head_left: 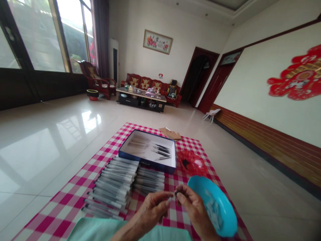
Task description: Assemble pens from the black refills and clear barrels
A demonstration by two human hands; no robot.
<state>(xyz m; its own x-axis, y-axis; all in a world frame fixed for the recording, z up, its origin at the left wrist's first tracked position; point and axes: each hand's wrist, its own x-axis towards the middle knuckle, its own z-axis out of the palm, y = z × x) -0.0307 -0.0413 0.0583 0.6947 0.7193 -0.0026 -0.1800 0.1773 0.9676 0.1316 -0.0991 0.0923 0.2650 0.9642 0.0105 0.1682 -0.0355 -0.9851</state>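
My left hand (158, 205) is closed in a pinch around a small whitish, see-through piece, too blurred to name. Close beside it, my right hand (190, 200) pinches a tiny dark piece between thumb and forefinger. The fingertips of both hands nearly meet over the checked cloth. Left of them lies a large pile of clear pens with dark ends (112, 182), and a smaller pile of pens (149, 179) sits just beyond my left hand. By my right hand is a blue bowl (228, 212) with several small whitish see-through pieces (213, 209).
A shallow dark-blue box (160, 167) with a white inside holds thin dark refills (162, 152) and pale tubes (137, 142). A red dish (198, 162) stands beside it. Brown cardboard (172, 134) lies behind. A pink-and-white checked cloth (67, 194) covers the table.
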